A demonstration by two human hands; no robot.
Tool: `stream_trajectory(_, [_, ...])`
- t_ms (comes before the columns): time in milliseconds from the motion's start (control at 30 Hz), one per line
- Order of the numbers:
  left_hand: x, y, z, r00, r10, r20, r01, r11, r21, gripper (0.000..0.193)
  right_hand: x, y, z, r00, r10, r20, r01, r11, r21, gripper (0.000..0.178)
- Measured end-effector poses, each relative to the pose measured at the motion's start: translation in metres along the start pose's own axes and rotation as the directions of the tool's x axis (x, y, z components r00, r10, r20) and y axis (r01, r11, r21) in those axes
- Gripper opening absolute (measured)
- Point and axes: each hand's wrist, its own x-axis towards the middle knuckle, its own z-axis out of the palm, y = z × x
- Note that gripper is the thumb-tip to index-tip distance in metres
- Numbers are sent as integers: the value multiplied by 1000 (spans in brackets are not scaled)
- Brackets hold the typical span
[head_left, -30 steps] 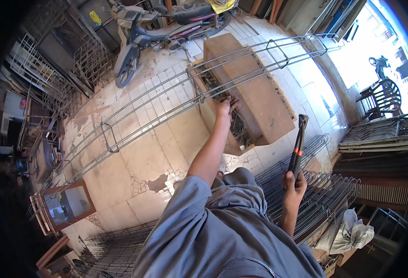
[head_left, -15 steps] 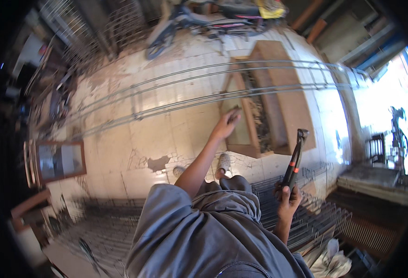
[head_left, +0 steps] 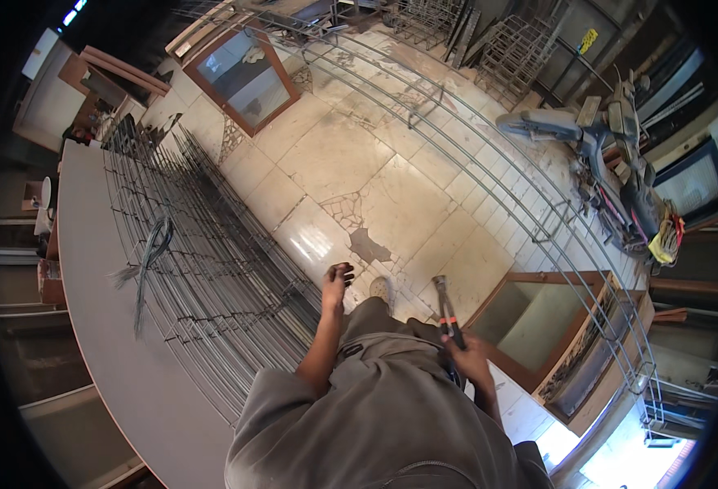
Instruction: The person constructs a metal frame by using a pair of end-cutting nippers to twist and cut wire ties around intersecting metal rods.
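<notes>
My left hand [head_left: 337,285] is held over the tiled floor, just right of the steel rods. Its darkened fingers are loosely bent and apart, with nothing visible in them. In my right hand [head_left: 466,352] is a pair of pincers [head_left: 447,314] with dark handles and red bands, its head pointing forward. To my left lie many long steel rods with crosspieces [head_left: 237,269], stretching along a grey tabletop [head_left: 102,350]. A bundle of thin tie wire [head_left: 154,257] rests on top of them.
A long, narrow rebar cage [head_left: 473,155] runs from the far left round to the right. Glass-paned wooden cabinets stand at far left [head_left: 249,77] and near right [head_left: 538,314]. A motorbike [head_left: 612,155] is at the right, and wire frames [head_left: 518,57] stack behind.
My view and body have turned left, bringing the rods and tabletop alongside me. My left hand has come back from above the cabinet at the right. The pincers remain in my right hand.
</notes>
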Motion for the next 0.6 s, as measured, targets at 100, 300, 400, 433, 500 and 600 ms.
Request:
stream_trajectory(100, [16,37,-20,991,108,-81,-104,994,45,38,24,-39,21,997,-45,65,52,993,-106,32])
stream_trajectory(300, [32,151,43,877,463,126,-478,867,140,31,60,-84,26,994,-106,-33,97,973,-207,30])
stream_trajectory(400, [44,218,96,756,630,177,-648,758,75,35,66,-116,14,979,-172,-112,160,981,-113,17])
stream_trajectory(433, [51,234,114,715,675,183,-695,714,84,34,67,-128,9,970,-198,-144,189,979,-72,14])
stream_trajectory(500, [65,260,136,657,723,212,-753,645,134,32,66,-159,2,971,-175,-160,182,983,31,14])
stream_trajectory(600, [91,275,151,633,744,216,-774,615,150,28,74,-208,-20,930,-343,-135,343,939,-19,32])
